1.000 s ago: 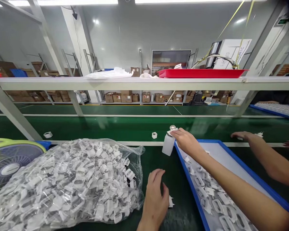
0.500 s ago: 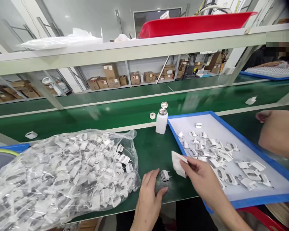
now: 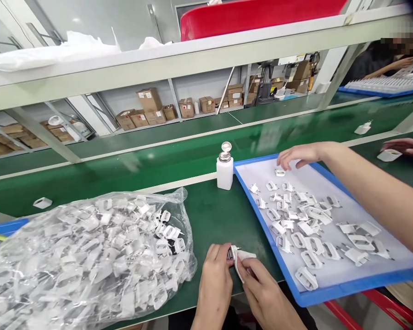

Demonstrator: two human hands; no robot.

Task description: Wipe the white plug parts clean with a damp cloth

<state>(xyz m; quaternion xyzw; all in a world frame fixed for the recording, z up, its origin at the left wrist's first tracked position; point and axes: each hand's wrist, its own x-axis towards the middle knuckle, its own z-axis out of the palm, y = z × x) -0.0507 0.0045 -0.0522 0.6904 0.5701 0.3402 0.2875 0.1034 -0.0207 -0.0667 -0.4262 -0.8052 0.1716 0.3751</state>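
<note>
Between the fingers of my left hand [image 3: 215, 279] is a white plug housing [image 3: 231, 252] with metal pins, raised near the front edge of the green bench. My right hand [image 3: 259, 288] pinches a folded white cloth [image 3: 245, 260] and presses it against the housing's right side. Left of my hands lies a clear plastic bag [image 3: 99, 247] full of similar white housings. To the right, several housings lie on a blue-rimmed tray [image 3: 289, 279]. The fingertips partly cover the held housing.
A white pump bottle [image 3: 225, 169] stands behind my hands, beside the tray. A co-worker's arm [image 3: 371, 183] reaches across the tray, with the hand at a housing near its far edge. Another hand [image 3: 408, 146] is at the right. A shelf beam [image 3: 158, 64] crosses above.
My left hand has picked the housing up off the bench. My right hand has brought the cloth left against it. The co-worker's arm has extended left over the tray. The view has shifted slightly.
</note>
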